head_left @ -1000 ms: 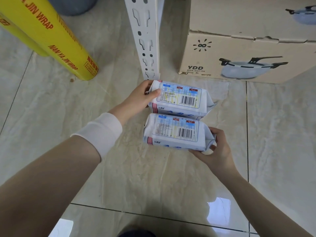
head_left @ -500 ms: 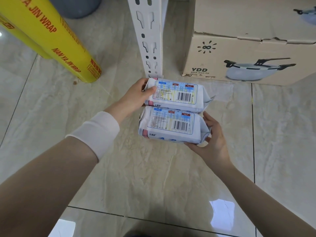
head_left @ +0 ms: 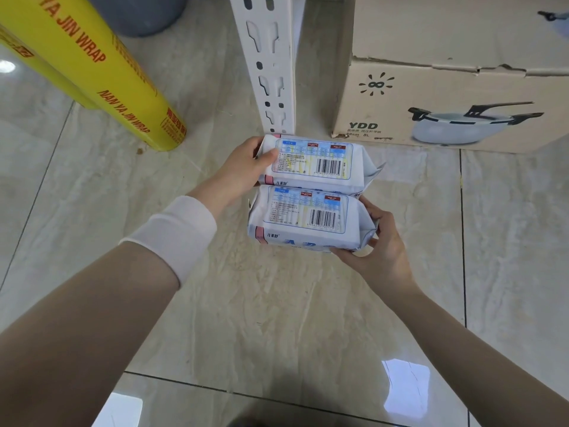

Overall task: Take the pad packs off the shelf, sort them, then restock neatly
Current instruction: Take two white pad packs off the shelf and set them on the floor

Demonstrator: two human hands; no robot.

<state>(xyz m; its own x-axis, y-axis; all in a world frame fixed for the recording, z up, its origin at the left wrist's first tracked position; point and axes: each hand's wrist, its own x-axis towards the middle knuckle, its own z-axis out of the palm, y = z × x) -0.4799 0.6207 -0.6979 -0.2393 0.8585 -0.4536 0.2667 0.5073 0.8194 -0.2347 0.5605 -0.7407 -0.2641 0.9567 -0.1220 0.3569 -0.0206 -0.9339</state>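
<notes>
Two white pad packs with blue label panels and barcodes are held side by side above the tiled floor, barcode faces up. My left hand (head_left: 243, 171) grips the left end of the far pad pack (head_left: 317, 161), thumb on its top face. My right hand (head_left: 378, 245) grips the right end of the near pad pack (head_left: 304, 220), fingers curled round its crimped edge. The long sides of the two packs touch. The shelf's white slotted upright post (head_left: 271, 66) stands just beyond the far pack.
A cardboard box (head_left: 446, 87) printed with a pot sits on the floor at the back right, beside the post. Two yellow wrap rolls (head_left: 101, 72) lean in at the back left. A grey round base (head_left: 141, 13) shows at the top. Beige floor tiles (head_left: 246, 318) lie below.
The near pack in my right hand has moved up and away from me until it meets the far pack. The view has shifted slightly.
</notes>
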